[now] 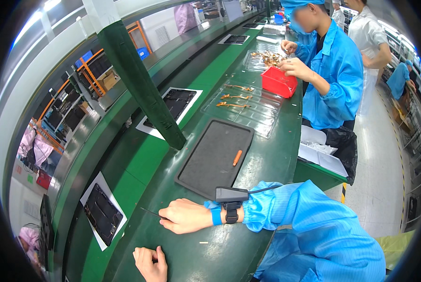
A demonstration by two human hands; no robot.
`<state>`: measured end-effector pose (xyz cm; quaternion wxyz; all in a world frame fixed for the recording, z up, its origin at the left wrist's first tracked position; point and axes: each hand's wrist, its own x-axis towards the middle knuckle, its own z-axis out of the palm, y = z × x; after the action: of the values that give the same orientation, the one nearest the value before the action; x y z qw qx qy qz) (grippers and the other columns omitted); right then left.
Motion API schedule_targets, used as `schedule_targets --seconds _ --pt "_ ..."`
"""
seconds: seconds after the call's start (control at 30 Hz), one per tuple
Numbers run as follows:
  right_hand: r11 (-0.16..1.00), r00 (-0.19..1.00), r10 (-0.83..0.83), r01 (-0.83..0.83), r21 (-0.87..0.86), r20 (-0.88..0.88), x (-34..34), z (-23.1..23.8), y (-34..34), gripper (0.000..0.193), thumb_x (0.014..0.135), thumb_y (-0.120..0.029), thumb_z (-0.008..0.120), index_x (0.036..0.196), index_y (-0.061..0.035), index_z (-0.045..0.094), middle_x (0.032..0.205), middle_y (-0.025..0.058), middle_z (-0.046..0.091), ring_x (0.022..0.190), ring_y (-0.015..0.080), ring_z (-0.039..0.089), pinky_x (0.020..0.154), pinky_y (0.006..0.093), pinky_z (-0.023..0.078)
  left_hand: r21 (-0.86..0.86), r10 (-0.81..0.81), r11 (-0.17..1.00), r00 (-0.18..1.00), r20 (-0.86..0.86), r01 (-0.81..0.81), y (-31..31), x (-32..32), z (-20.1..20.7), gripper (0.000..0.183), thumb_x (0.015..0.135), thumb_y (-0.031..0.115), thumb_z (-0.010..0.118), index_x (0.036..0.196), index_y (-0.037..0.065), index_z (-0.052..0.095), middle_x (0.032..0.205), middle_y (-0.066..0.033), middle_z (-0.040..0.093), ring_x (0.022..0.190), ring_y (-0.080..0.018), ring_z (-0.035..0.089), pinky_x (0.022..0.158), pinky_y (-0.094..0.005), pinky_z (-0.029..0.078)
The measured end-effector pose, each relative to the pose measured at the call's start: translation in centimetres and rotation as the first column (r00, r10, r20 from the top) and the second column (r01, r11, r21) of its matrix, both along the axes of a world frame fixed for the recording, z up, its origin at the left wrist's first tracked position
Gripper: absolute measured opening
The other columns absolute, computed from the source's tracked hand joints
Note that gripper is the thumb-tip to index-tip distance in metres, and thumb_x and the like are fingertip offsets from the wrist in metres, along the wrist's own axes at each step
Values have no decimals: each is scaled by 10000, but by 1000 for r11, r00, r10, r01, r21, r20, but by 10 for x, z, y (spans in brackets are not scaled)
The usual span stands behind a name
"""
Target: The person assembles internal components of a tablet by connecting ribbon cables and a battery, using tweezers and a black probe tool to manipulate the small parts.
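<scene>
The green workbench (pixel 277 149) sweeps right across my feed, the green conveyor belt (pixel 128 191) running alongside. On the bench lies a dark grey tray (pixel 205 160); over on the belt, a white sheet (pixel 99 179) carries an opened black device shell (pixel 100 214). Down to the hands: the right hand (pixel 184 216), banded at the wrist, pinches a slim dark tool (pixel 151 212) over the bench, its tip pointing left, apart from that sheet. The left hand (pixel 150 264) is just below, fingers loosely curled; whether anything is tucked inside, I can't tell. Smallest, an orange stick (pixel 237 158) rests on the tray. For control, I'd pinch lightly, steady the wrist, and guard that exposed shell from the tip.
</scene>
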<state>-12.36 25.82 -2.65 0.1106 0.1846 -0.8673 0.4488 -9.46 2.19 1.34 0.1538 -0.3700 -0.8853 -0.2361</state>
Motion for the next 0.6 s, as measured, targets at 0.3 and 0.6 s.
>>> schedule_targets --seconds 0.3,0.6 --pt "1000 1000 4 -4 8 -11 0 0 1 317 969 -197 603 743 26 594 597 224 599 593 453 619 594 533 487 -26 10 1000 1000 -14 -10 0 1 1 314 918 59 724 709 35 492 706 -151 530 691 -362 531 678 -461 438" --pt "1000 1000 7 -6 15 -14 0 -2 1 315 969 -198 603 744 24 597 604 222 608 602 454 624 598 530 491 -29 1 1000 1000 -25 -2 -2 -1 -6 310 919 61 722 718 39 487 703 -146 526 689 -361 527 676 -472 433"
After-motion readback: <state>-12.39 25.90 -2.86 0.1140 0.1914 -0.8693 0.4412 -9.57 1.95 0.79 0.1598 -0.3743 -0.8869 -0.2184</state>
